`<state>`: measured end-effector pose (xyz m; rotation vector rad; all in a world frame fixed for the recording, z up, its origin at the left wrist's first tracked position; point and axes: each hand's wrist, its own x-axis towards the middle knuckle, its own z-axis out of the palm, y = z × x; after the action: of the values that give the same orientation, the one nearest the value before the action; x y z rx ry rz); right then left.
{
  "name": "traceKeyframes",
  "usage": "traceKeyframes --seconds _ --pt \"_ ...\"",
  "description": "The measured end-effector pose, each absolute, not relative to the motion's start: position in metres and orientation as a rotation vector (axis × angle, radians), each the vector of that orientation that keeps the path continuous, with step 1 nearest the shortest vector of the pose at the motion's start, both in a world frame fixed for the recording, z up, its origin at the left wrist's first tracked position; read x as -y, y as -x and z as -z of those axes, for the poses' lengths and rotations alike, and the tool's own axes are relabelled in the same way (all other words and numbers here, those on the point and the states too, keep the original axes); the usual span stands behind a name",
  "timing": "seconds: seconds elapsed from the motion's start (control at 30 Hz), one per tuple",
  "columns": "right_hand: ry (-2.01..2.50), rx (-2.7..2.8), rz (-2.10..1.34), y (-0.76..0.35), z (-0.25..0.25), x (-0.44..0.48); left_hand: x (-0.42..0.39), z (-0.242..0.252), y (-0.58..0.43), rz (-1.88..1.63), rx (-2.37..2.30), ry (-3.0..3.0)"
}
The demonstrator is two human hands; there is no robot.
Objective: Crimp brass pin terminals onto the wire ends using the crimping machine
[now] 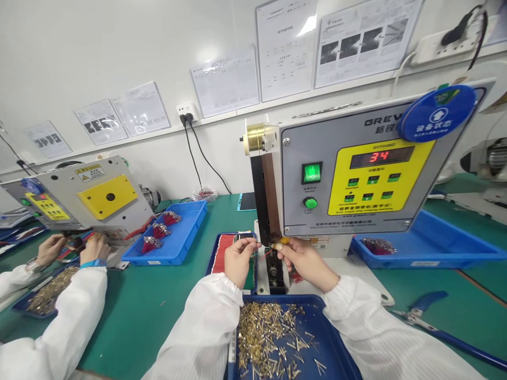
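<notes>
Head view: the left hand [238,260] pinches a thin red wire [266,254] tightly between finger and thumb. The right hand [306,262] narrowly grips a small brass piece [281,245] beside it, at the front of the grey bench machine [301,211], above a blue tray [277,299] of brass terminals [269,338].

A white factory wall [99,68] lined with posted printed sheets [285,50] and a twin power socket [187,112] runs along the back edge of a green workbench [127,311].
</notes>
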<state>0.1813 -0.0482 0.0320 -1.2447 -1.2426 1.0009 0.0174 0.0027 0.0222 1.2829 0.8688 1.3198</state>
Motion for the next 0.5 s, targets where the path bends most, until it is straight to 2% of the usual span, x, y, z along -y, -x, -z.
traceKeyframes --seconds 0.5 --pt "1.273 1.271 -1.007 -0.1842 -0.0315 0.0483 0.0001 -0.0163 -0.0201 -1.25 -0.73 -1.02"
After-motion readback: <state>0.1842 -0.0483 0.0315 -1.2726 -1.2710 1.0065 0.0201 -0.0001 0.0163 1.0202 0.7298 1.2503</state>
